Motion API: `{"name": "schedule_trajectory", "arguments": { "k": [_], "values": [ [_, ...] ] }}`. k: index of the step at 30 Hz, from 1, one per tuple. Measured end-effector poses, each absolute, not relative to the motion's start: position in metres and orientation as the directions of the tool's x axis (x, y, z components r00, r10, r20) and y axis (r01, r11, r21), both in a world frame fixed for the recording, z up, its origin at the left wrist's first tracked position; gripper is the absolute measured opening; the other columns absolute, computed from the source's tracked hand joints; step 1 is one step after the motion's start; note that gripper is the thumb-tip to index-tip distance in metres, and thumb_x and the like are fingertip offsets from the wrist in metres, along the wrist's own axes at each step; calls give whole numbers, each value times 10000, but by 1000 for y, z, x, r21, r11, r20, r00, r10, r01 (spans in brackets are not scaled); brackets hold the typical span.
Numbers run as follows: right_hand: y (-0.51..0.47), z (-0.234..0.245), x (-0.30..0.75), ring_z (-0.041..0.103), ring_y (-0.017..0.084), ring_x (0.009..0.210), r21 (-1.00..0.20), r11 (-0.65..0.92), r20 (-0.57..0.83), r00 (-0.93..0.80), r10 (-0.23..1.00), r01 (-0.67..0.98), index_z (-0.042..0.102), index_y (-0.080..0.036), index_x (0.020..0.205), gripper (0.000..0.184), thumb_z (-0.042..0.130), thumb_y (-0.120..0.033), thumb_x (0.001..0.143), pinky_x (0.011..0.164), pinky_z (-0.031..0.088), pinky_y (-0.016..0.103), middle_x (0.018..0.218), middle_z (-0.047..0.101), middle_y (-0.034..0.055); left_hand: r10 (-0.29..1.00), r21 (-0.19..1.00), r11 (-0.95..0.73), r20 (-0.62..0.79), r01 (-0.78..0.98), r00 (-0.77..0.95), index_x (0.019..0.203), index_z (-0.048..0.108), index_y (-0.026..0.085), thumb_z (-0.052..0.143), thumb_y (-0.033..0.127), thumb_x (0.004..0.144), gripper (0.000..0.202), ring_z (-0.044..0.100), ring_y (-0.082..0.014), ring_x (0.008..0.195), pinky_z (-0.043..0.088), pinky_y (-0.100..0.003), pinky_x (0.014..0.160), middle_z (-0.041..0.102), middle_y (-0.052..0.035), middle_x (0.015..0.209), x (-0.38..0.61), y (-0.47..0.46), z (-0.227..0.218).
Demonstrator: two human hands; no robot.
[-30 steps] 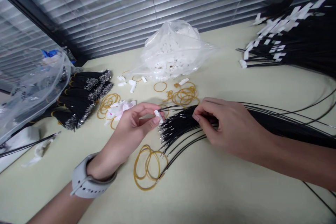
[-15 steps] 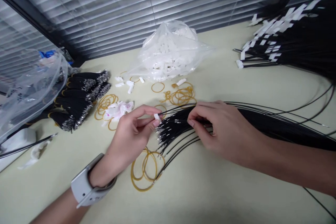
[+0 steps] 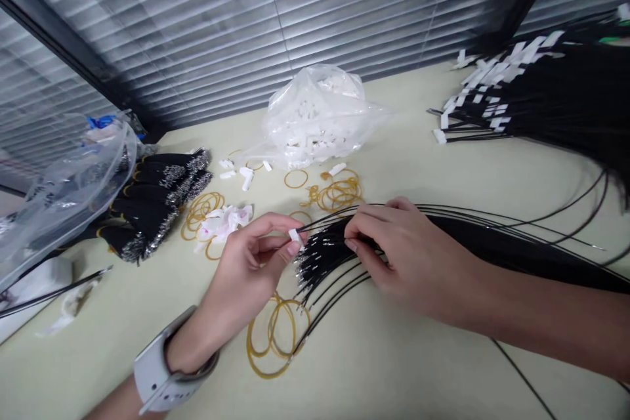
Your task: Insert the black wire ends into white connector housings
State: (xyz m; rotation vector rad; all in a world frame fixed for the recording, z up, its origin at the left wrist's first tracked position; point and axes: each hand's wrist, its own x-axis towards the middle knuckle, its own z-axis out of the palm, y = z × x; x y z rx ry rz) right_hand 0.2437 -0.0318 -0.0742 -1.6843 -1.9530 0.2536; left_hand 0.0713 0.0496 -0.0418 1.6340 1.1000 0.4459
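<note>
Overall, the pale tabletop (image 3: 354, 374) carries everything, with a thick bundle of black wires (image 3: 482, 236) stretching in from the right. Beyond it sits a clear plastic bag (image 3: 315, 118) of small white pieces. The right hand (image 3: 403, 246) is over the bundle, while the left hand (image 3: 251, 259) is just left of its bare metal tips (image 3: 302, 269). Below the left hand lie loops of yellow rubber band (image 3: 268, 376). A white connector housing (image 3: 296, 238) is gripped at the left thumb and fingertips, tilted, with thin black wires running from it toward the right. Smallest, a single black wire (image 3: 338, 242) is pinched between right thumb and forefinger, its end pointing left, apart from the housing.
</note>
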Motion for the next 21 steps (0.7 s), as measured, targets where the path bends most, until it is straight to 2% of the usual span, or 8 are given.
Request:
{"name": "schedule_trajectory", "arguments": {
  "k": [6,12,17,21],
  "values": [
    [-30,-83,244,443,90,713,-385,279,310,-161,937,880,522,-156,843,205,324,-195,879,728,217,274,801,522,-17,822,902,1,-246,431,513,819,558,201,612,317,652,210,618,-14,728,457,-1,593,654,11,772,71,48,-41],
    [-26,-88,242,416,81,670,-369,353,387,-204,899,860,500,-133,791,244,299,-224,896,709,207,259,760,508,-9,816,908,34,-266,417,514,836,559,187,616,298,650,224,610,-10,706,458,-6,599,654,-8,776,74,46,-45],
    [-25,-93,241,375,73,639,-346,412,394,-268,879,843,491,-134,797,142,363,-154,855,691,200,244,740,487,-5,832,912,35,-253,408,494,805,570,188,634,294,632,212,540,30,558,369,6,456,594,30,697,77,42,-50],
    [-25,-98,241,388,74,664,-319,469,413,-324,851,824,488,-144,839,89,417,-102,806,704,198,248,751,490,-3,844,919,42,-243,392,478,815,566,184,610,333,646,230,566,16,612,423,-10,529,596,19,751,79,43,-53]
  ]
}}
